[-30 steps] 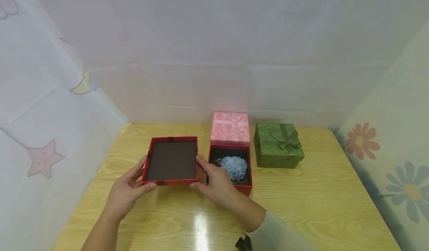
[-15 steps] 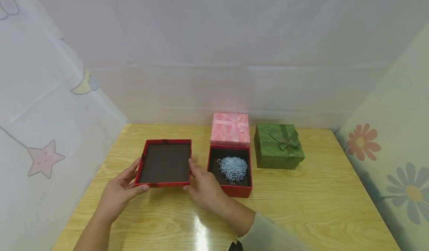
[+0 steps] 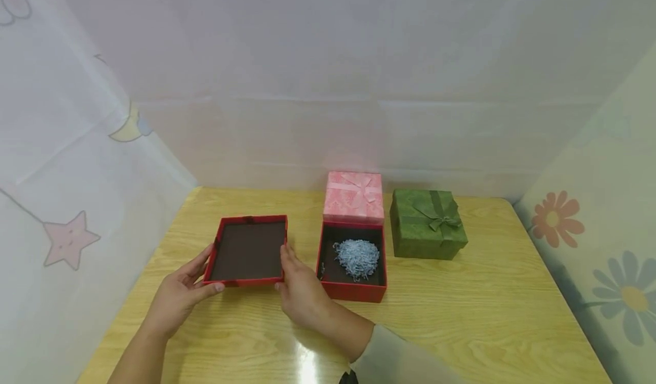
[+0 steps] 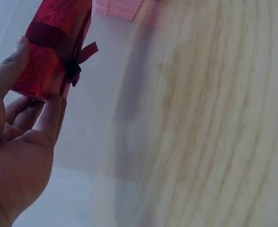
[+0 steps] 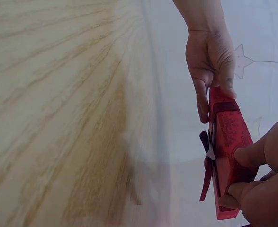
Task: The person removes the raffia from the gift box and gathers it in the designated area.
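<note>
Both hands hold a red box lid [image 3: 248, 250] by its sides, its dark inner face turned up. My left hand [image 3: 173, 304] grips the near left corner, thumb on the front wall. On the right side, my right hand [image 3: 303, 293] pinches the wall between thumb and fingers. A dark red ribbon bow [image 4: 74, 71] hangs from the lid's underside in the left wrist view, and the lid is raised off the table. To the right stands the red box base [image 3: 353, 293], uncovered, with light blue shredded paper [image 3: 357, 258] inside.
A pink gift box [image 3: 353, 195] with a bow stands right behind the red base. Beside it on the right is a green gift box [image 3: 427, 224] with a green bow. The wooden table [image 3: 476, 315] ends at pale patterned cloth [image 3: 348, 99] behind and at the sides.
Both hands have carried the lid left and slightly down, away from the red base. The right hand no longer overlaps the base in the head view. The boxes have stayed put.
</note>
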`<state>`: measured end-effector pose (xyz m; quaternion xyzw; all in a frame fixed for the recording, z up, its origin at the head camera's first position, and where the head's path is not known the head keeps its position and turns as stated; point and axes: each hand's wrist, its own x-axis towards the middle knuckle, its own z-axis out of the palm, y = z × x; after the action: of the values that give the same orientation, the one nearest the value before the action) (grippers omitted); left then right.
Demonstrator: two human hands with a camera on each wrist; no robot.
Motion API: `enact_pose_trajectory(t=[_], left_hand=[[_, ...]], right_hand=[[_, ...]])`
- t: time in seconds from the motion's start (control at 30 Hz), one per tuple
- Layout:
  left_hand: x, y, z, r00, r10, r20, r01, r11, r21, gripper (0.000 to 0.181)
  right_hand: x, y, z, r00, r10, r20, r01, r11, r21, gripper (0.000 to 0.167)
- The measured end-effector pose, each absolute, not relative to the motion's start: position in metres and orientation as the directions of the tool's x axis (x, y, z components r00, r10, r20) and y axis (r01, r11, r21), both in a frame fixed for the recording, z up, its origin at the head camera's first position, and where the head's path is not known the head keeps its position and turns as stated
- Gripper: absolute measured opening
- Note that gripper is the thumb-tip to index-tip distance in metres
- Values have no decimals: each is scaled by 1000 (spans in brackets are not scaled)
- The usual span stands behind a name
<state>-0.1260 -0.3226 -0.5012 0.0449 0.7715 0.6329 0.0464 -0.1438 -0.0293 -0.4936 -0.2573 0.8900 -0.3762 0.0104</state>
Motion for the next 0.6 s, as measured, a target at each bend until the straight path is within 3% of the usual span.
enact_pose_trajectory(t=[0.6], left_hand=[[-138,-352,-528,-984,94,-154,-91,475,875,91]], right_hand=[[-164,-60,-533,-889,-454,64,-366,619,-694,72]])
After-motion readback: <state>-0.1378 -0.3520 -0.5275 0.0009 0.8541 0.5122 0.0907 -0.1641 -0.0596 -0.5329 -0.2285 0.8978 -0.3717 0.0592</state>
